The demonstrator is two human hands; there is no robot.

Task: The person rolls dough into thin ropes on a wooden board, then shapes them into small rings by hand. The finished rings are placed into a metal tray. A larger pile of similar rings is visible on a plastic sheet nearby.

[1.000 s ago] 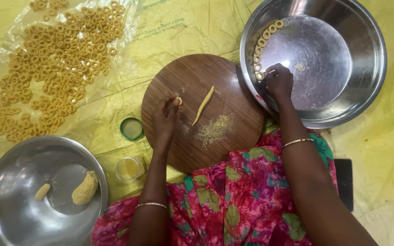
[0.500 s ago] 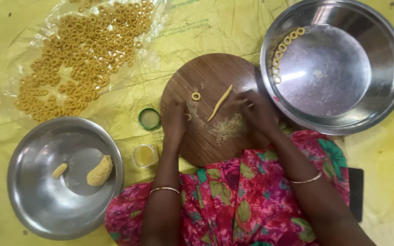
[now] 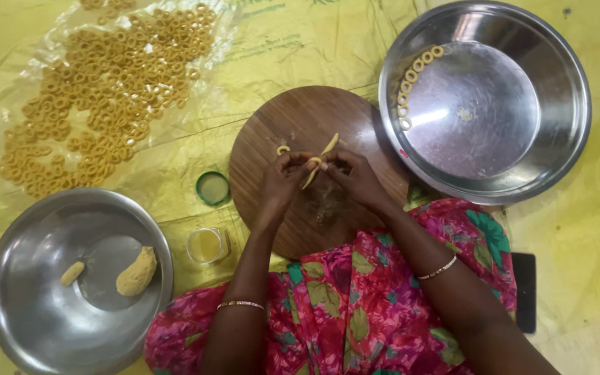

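Observation:
Over the round wooden board (image 3: pixel 300 121) my left hand (image 3: pixel 280 182) and my right hand (image 3: pixel 355 178) meet, both pinching a thin yellow dough strip (image 3: pixel 321 158) whose far end points up and to the right. A small dough ring (image 3: pixel 283 149) lies on the board just beyond my left fingers. Crumbs sit on the board under my hands.
A big steel bowl (image 3: pixel 515 173) at the upper right holds several dough rings (image 3: pixel 411 80) along its left wall. A steel bowl (image 3: pixel 36 305) at the lower left holds two dough lumps (image 3: pixel 135 271). Many rings (image 3: pixel 98 90) lie on a clear sheet. A green lid (image 3: pixel 212 188), a small jar (image 3: pixel 206 244) and a dark phone (image 3: pixel 523 292) are nearby.
My right hand has left the big steel bowl and joined my left over the board. Both hands have picked the dough strip up off the board. A ring now lies on the board.

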